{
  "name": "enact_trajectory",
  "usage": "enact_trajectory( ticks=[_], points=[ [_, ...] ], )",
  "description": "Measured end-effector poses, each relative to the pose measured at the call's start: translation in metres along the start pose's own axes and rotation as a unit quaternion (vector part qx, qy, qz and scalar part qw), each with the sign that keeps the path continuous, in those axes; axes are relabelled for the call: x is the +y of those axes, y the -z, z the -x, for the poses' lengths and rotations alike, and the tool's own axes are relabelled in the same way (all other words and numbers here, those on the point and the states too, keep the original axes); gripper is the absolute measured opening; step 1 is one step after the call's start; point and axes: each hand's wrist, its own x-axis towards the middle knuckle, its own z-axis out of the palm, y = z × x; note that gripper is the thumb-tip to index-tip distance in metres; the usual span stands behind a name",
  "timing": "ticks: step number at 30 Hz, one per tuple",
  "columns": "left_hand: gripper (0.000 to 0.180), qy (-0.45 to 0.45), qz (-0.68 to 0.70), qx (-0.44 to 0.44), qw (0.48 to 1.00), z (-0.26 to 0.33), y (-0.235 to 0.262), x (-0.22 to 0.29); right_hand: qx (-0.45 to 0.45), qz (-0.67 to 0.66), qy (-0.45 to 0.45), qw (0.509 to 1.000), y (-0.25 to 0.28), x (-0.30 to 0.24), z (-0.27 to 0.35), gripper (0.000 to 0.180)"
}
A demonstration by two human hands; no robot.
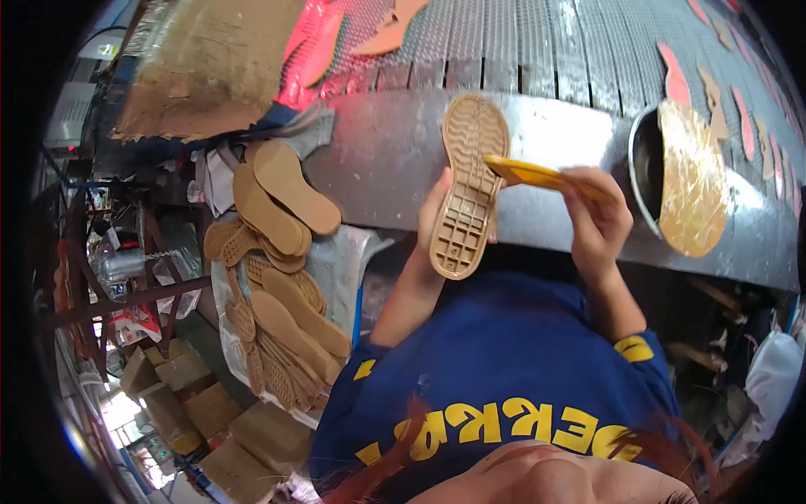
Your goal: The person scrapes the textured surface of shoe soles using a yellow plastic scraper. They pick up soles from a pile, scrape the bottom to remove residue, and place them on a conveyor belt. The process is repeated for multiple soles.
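Observation:
A tan shoe sole [468,189] stands nearly upright in front of me, its ribbed and gridded side facing up toward me. My left hand [433,210] grips it by the lower left edge, with the fingers mostly hidden behind it. In my right hand [600,223] is a yellow brush [546,175], pinched between thumb and fingers. Its tip reaches the sole's right edge near the middle; the bristles are hard to make out. Right of that hand sits a metal bowl [645,168], partly covered by a glue-crusted, yellowish board [693,181].
A metal ledge [378,160] borders a mesh conveyor belt [546,42] carrying pink and tan sole pieces [395,29]. Several tan soles [294,189] are piled on a plastic-covered surface at left. A stained brown board [206,71] lies at upper left, cardboard boxes [210,412] at lower left.

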Motion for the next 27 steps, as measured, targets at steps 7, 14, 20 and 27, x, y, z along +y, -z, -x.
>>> enact_trajectory(
  ticks=[7,14,20,27],
  points=[
    [0.058,-0.056,-0.099,-0.034,0.993,-0.121,-0.058,0.070,0.186,-0.064,0.036,0.980,0.052,0.007,0.001,0.018],
    [0.066,-0.208,-0.222,0.246,0.920,-0.214,-0.051,0.136,0.128,-0.022,0.107,0.986,0.065,0.011,0.025,0.022],
    [0.078,-0.230,-0.882,0.340,0.234,-0.019,-0.025,0.092,0.183,0.030,0.053,0.981,0.080,0.012,0.035,0.021],
    [0.072,-0.041,-0.846,0.532,0.005,0.066,0.047,0.126,0.276,0.244,0.115,0.922,0.114,0.018,0.010,0.022]
  ],
)
